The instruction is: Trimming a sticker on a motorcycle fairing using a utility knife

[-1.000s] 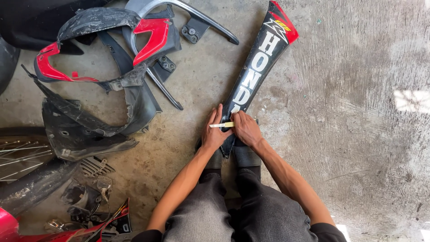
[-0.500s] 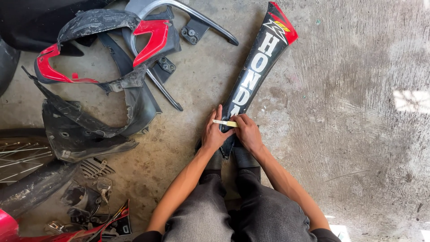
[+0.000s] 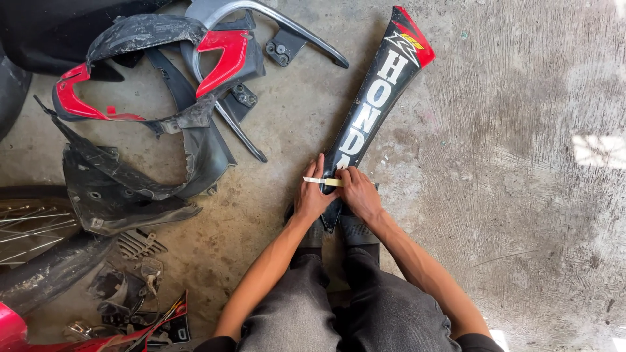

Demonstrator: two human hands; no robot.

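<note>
on the concrete floor [image 3: 521, 195], between the person's knees, a long black and red fairing panel [image 3: 378, 98] is lying with its narrow lower end pointing toward the person. the left hand [image 3: 312, 195] is resting flat against the panel's lower left edge, fingers extended and gripping nothing. the right hand [image 3: 357, 192] is closing its fingers on one end of a pale tape strip [image 3: 323, 180] stretched across the panel. judged from this, the tape is being laid over the narrow end; the following move is calling for steady tension and a firm press-down along the strip. a pile of dark and red body parts [image 3: 150, 117] is crowding the left side, while bare floor is lying open to the right.
</note>
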